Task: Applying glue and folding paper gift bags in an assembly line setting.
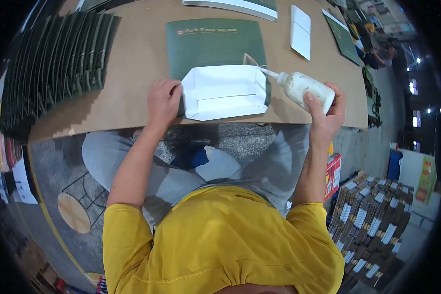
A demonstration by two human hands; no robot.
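Note:
A green paper bag (215, 46) lies flat in front of me, its white bottom flaps (225, 88) folded open toward me. At the left edge of those flaps rests my left hand (164, 100), fingers curled and pressed against the paper. My right hand (323, 108) grips a white squeeze glue bottle (304, 89), tilted so that its thin nozzle (269, 72) points at the upper right corner of the flaps. A loop of cord (250, 60) shows beside that corner.
A row of folded green bags (59, 63) stands at the left on the brown tabletop (137, 49). White card pieces (300, 32) and another green bag (342, 38) lie to the right. Stacked bundles (372, 215) and a round stool (74, 212) are on the floor.

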